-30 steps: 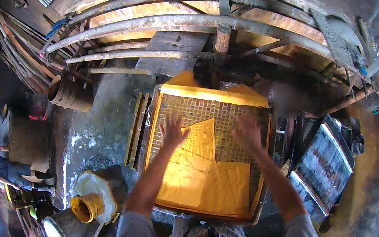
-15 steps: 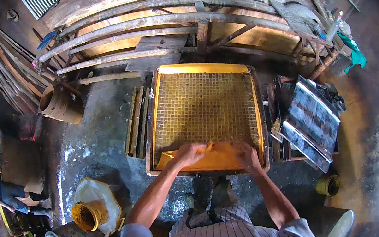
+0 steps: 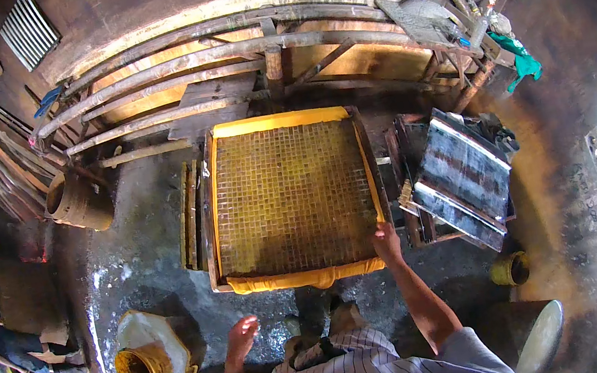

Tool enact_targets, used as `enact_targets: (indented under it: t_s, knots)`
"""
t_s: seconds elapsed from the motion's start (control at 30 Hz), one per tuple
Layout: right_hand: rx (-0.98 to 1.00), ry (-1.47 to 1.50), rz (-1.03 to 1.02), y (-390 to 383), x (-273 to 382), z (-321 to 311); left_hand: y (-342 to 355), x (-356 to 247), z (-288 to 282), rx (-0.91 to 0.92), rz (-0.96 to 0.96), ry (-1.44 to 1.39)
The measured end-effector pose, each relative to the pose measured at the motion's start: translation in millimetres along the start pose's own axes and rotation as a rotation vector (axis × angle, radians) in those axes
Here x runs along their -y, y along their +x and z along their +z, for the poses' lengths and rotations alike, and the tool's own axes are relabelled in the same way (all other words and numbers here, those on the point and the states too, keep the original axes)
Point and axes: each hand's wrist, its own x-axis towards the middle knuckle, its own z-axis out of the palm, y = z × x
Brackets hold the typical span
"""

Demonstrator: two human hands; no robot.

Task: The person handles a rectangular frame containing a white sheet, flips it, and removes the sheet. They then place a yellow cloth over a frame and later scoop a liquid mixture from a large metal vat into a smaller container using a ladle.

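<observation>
In front of me lies a square wooden frame (image 3: 209, 237) filled with a yellowish grid (image 3: 288, 195) of many small squares. An orange-yellow cloth (image 3: 304, 278) lines it and shows along its edges; on the near side it hangs over the rim. At the near right corner my right hand (image 3: 388, 245) is closed, its fingers seeming to pinch the cloth's edge. My left hand (image 3: 242, 337) is off the frame, below its near left corner, loosely curled and apparently holding nothing.
Wooden strips (image 3: 190, 217) lie left of the frame. Stacked dark panels (image 3: 457, 175) stand to its right. A yellow-stained bucket (image 3: 141, 367) is at near left, another bucket (image 3: 510, 269) at near right. Long poles (image 3: 169, 82) form a rack behind. A person (image 3: 12, 345) is at far left.
The cloth's near flap, formerly lying inward over the grid, now hangs over the near rim. My left hand has drawn back toward me; my right hand stays near the right corner.
</observation>
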Motion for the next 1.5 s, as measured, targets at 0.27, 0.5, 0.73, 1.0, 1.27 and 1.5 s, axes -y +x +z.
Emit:
enact_targets:
  t_s: [0.27, 0.5, 0.73, 1.0, 1.27, 1.5]
  knots:
    - [-0.191, -0.482, 0.464, 17.0, 84.8, 56.8, -77.8, 10.8, -16.2, -0.406, -0.521, -0.438]
    - [0.048, -0.227, 0.211, 44.0, 66.8, 18.5, -115.0, 39.8, -34.5, -0.607, -0.542, -0.467]
    - [0.43, -0.004, -0.378, 45.6, 273.1, 32.5, 81.9, -26.5, -99.0, -0.569, 0.103, -0.07]
    - [0.421, 0.318, -0.695, 39.3, 326.6, -188.9, 127.8, -187.5, -94.3, -0.35, -0.22, -0.432]
    - [-0.353, 0.255, -0.479, 14.5, 102.6, -432.9, 148.6, -359.5, 173.6, -0.071, 0.527, -0.517]
    - [-0.685, 0.344, -0.282, 69.9, -112.0, -496.5, 261.3, -454.3, 402.1, 0.033, 0.812, -0.13]
